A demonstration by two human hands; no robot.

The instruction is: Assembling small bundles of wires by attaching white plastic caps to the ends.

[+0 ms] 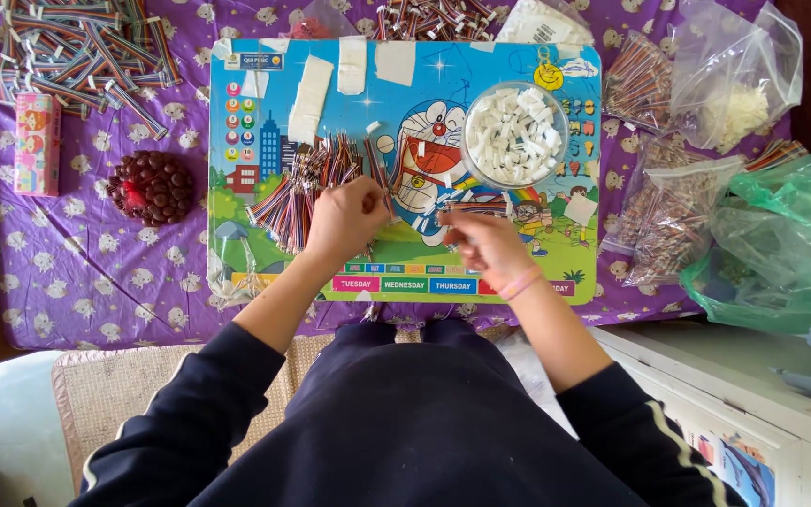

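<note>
Far left on the table (pixel 96 282), under its purple patterned cloth, a heap of rainbow ribbon-cable pieces (pixel 82 52) fills the top corner. Just below sits a small pink carton (pixel 38 143), upright and narrow, and beside it a round cluster of dark brown beads (pixel 152 188).

Centre now: a bright blue cartoon board (pixel 481 66) with a coloured strip of rectangular labels along its near edge and strips of white tape (pixel 312 94) stuck near the top. A fan of striped wire bundles (pixel 298 192) lies on its left half. The left hand (pixel 344 221) is closed, pinching a thin wire piece (pixel 377 169) that sticks up from its fingers. The right hand (pixel 485 242), pink band at the wrist, is curled around another short striped bundle (pixel 471 208), just beside the left, both over the board's middle.

Above the right hand, a clear round bowl (pixel 515 136) full of small white pieces. Further right, clear plastic bags (pixel 659 197) of more wire pieces, one clear bag with white bits (pixel 734 70), then a crumpled green bag (pixel 781 244) at the edge.
</note>
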